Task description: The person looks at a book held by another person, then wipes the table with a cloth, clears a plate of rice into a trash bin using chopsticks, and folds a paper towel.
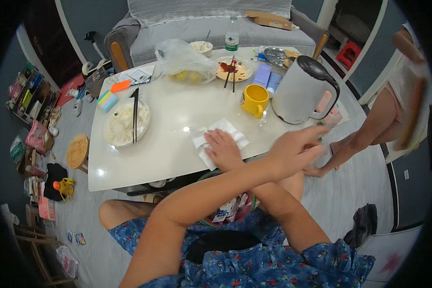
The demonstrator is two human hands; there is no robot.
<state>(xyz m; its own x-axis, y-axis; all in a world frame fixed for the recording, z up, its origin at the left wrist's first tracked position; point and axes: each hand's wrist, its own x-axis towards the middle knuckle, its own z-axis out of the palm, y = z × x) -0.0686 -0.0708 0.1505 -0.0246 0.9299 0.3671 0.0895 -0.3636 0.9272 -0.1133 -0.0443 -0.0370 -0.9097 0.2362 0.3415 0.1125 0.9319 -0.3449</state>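
My forearms cross in front of me, the left over the right. My right hand (pixel 223 149) lies flat, fingers spread, on a crumpled white tissue (pixel 234 132) near the table's front edge. Blurred, my left hand (pixel 297 151) is raised past that edge on the right, fingers apart and nothing visible in it. Beyond it stands a white electric kettle (pixel 291 93) with a black lid and handle. A yellow mug (pixel 255 99) is left of the kettle. Farther left, a bowl of rice (pixel 122 124) has black chopsticks (pixel 135 118) across it.
On the white table (pixel 172 115) are a plastic bag of yellow fruit (pixel 187 66), a plate with red sauce (pixel 234 68), a purple box (pixel 262 75) and a water bottle (pixel 232 36). A lined waste basket (pixel 234 212) sits between my legs. Another person (pixel 378 108) stands at right.
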